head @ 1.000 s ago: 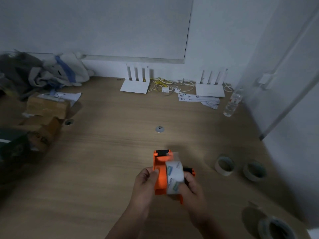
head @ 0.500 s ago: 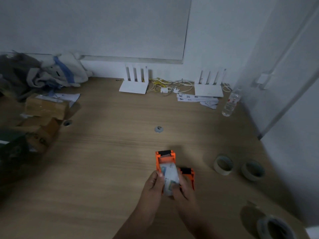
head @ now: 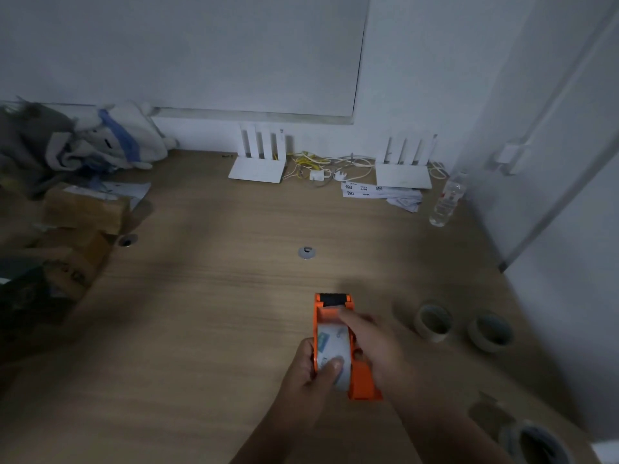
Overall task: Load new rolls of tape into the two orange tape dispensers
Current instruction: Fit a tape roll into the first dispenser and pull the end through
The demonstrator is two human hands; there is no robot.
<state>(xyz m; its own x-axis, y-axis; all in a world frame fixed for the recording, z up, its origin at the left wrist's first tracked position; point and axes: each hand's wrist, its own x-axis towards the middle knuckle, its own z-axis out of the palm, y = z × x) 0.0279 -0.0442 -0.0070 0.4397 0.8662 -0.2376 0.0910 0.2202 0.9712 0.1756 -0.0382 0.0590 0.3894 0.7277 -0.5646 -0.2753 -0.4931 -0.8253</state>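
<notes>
An orange tape dispenser (head: 322, 317) with a black toothed front end is held just above the wooden desk (head: 201, 313). A white printed tape roll (head: 330, 346) sits inside it. My left hand (head: 310, 380) grips the dispenser from the left, thumb pressed on the roll. My right hand (head: 375, 343) reaches over from the right, fingers apart, with the index fingertip on the dispenser just ahead of the roll. A second orange dispenser (head: 363, 380) lies right beside it, mostly covered by my right hand. Three spare tape rolls (head: 432, 321) (head: 490, 333) (head: 532, 443) lie to the right.
Two white routers (head: 256, 162) (head: 403, 169) with tangled cables stand along the back wall, papers (head: 378, 190) and a plastic bottle (head: 449, 199) near them. Cardboard boxes (head: 83, 212) and piled clothes (head: 83, 145) fill the left side. A cable grommet (head: 306, 252) sits mid-desk.
The roll has gone from being held against the dispenser's side into the dispenser. My right hand has let go of it and now stretches a finger to the front.
</notes>
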